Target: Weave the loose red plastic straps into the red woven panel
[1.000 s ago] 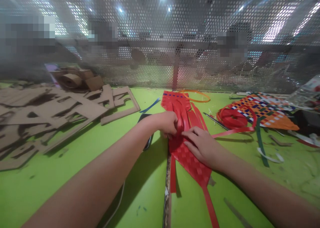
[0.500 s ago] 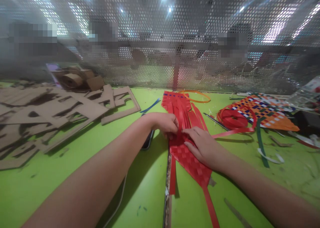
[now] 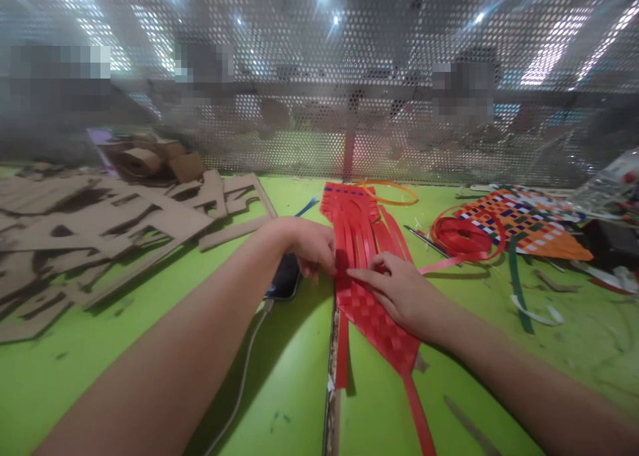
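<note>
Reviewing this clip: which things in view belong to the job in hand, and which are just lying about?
In hand:
- red weave, right hand on it, left hand at its edge
- perhaps red coil

Lying about:
- cardboard
- phone
- orange weave
- green strip

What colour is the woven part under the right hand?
That woven part is red, seen best in the head view.

Cardboard (image 3: 174, 213) left, weaving (image 3: 367, 307) centre, coil (image 3: 464, 245) right

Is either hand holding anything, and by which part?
The right hand lies on the red woven piece, fingers extended, not gripping. The left hand is at its left edge; whether it pinches there can't be told.
</note>
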`<state>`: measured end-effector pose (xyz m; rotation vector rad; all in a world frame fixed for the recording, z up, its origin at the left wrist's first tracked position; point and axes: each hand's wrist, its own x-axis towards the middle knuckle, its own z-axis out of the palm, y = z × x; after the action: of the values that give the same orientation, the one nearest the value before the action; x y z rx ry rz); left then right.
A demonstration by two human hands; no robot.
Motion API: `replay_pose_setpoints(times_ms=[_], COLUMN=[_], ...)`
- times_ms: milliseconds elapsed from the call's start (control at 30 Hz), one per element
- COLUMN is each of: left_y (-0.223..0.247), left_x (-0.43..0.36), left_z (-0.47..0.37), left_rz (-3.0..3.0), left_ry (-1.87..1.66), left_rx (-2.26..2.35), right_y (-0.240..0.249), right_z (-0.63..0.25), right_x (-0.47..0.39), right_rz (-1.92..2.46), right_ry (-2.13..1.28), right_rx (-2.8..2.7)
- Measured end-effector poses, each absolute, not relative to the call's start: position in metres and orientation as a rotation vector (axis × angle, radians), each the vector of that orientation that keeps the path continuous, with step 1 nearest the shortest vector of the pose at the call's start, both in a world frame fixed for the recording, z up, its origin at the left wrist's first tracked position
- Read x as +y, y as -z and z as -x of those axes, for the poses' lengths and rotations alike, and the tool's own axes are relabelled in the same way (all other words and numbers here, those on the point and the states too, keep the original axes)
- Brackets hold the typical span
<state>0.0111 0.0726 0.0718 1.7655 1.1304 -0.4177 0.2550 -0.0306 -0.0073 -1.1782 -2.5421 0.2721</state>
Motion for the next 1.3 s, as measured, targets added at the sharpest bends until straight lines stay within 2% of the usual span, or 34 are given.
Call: replay_pose_setpoints(times_ms=[500, 1067, 1300], left_y=[-0.066, -0.076, -0.056], left_x=[0.071, 0.050, 0.024], left_z=[-0.034, -0.030, -0.019], left_rz=[-1.758, -2.020, -2.136], left_ry=[0.113, 0.297, 0.038], left_rx=[1.403, 1.399, 1.514], right_y=[0.015, 0.004, 0.008], right_z=[-0.258, -0.251, -0.254], right_x=[-0.027, -0.032, -0.030], right_rz=[1.136, 1.253, 1.221], right_ry=[-0.141, -0.283, -0.257], right_rx=[-2.654, -2.546, -2.513])
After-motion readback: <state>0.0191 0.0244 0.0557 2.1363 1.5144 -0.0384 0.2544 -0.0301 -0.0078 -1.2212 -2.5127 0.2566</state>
